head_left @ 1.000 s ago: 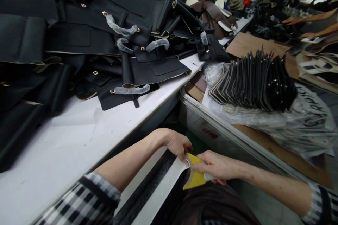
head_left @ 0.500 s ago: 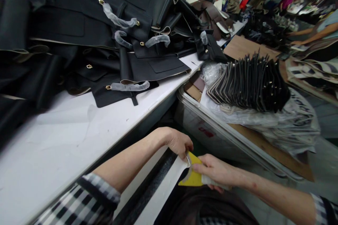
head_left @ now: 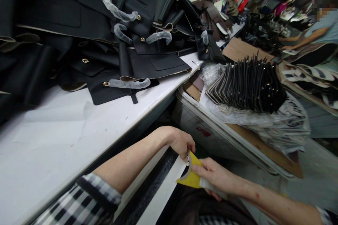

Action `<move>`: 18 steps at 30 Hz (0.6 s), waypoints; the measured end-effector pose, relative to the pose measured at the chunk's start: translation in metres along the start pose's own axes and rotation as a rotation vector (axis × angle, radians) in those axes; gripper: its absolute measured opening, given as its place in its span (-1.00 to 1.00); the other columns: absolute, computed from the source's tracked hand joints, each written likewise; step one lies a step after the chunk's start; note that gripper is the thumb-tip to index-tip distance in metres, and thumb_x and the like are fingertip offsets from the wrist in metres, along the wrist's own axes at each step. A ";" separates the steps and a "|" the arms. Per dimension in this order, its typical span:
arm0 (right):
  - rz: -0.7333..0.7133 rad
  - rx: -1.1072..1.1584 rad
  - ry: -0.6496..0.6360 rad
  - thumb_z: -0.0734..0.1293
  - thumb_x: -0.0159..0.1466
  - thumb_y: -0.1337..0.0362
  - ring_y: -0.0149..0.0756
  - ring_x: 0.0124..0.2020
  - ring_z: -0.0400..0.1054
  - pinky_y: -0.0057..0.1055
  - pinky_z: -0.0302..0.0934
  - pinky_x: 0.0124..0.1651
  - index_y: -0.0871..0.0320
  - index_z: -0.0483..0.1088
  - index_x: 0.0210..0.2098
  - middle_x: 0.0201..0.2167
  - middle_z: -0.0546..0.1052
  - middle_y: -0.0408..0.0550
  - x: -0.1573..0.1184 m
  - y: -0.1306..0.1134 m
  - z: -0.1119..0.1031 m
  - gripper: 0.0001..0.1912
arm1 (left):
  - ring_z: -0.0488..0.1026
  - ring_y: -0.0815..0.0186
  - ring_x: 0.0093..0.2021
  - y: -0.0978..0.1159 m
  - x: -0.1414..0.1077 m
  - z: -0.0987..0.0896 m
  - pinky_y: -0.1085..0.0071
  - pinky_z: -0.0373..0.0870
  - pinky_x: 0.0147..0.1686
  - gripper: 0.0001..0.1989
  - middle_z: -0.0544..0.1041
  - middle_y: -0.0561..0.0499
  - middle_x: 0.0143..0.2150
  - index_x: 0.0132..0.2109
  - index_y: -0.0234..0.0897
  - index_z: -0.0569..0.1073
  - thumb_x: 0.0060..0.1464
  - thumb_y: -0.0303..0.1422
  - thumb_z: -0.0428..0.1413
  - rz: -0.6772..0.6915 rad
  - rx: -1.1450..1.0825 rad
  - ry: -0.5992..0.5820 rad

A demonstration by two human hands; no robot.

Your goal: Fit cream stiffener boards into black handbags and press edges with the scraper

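Low in the middle, my right hand (head_left: pixel 215 175) grips a flat yellow piece (head_left: pixel 194 173) with a pale grey border, thumb on its face. Something whitish hangs beneath that palm; its kind is unclear. My left hand (head_left: pixel 182 144) is closed at the top corner of the yellow piece, its fingertips pinching the edge and partly hidden. A small dark patch shows between the piece and the end of a long white strip (head_left: pixel 158 197), just under my left fingertips. Beside the strip runs a dark, speckled bar (head_left: pixel 148 182).
Black leather bag parts (head_left: pixel 161 65) with plastic-wrapped handles (head_left: pixel 129 83) are heaped on the white table (head_left: pixel 105 130). To the right, a bin (head_left: pixel 200 123) carries a row of upright black pieces (head_left: pixel 245 84) on plastic. A co-worker's arm (head_left: pixel 314 37) reaches in at the far right.
The view has shifted slightly. The yellow piece is bent a little more, and its lower corner has moved slightly left. Both hands keep nearly the same hold.
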State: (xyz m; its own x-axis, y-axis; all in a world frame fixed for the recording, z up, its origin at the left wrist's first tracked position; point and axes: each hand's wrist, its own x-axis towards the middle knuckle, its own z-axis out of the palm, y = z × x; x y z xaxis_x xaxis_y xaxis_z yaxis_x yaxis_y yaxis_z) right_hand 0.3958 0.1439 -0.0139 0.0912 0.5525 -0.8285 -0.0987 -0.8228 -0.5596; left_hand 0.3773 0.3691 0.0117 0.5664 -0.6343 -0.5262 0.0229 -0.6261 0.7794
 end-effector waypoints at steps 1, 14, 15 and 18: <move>0.000 -0.007 -0.002 0.15 0.32 -0.24 -0.47 -0.79 0.22 -0.65 0.07 -0.77 0.19 0.31 -0.18 -0.66 0.40 -0.19 0.000 -0.001 0.000 -0.43 | 0.52 0.21 -0.03 -0.001 0.000 0.000 0.47 0.41 -0.08 -0.42 0.55 -0.15 0.03 0.21 -0.45 0.36 0.04 -0.45 0.25 0.003 -0.002 0.008; -0.021 -0.083 0.007 0.15 0.36 -0.14 -0.48 -0.76 0.23 -0.65 0.12 -0.76 0.21 0.33 -0.18 -0.65 0.39 -0.20 0.005 -0.006 -0.007 -0.50 | 0.54 0.31 -0.24 -0.008 0.001 0.002 0.51 0.42 -0.22 -0.67 0.61 0.18 -0.34 -0.08 -0.19 0.59 -0.06 -0.45 0.32 0.017 -0.043 0.068; -0.017 -0.079 0.003 0.15 0.35 -0.16 -0.48 -0.76 0.23 -0.65 0.12 -0.75 0.21 0.32 -0.18 -0.65 0.39 -0.20 0.005 -0.007 -0.007 -0.49 | 0.54 0.32 -0.24 -0.008 0.002 0.002 0.52 0.42 -0.22 -0.67 0.61 0.18 -0.34 -0.09 -0.18 0.60 -0.07 -0.45 0.32 0.015 -0.038 0.069; 0.004 -0.073 -0.034 0.15 0.33 -0.20 -0.49 -0.77 0.24 -0.67 0.11 -0.74 0.21 0.30 -0.20 -0.65 0.40 -0.19 0.008 -0.009 -0.003 -0.46 | 0.54 0.32 -0.21 -0.007 0.004 0.002 0.53 0.42 -0.20 -0.63 0.63 0.18 -0.27 -0.09 -0.17 0.60 -0.12 -0.48 0.35 0.001 -0.017 0.078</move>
State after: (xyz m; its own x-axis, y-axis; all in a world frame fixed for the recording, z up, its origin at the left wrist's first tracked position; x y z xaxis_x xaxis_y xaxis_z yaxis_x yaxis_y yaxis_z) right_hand 0.4005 0.1556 -0.0153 0.0574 0.5520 -0.8319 -0.0268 -0.8321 -0.5540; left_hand 0.3780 0.3705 0.0033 0.6288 -0.5973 -0.4978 0.0359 -0.6172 0.7860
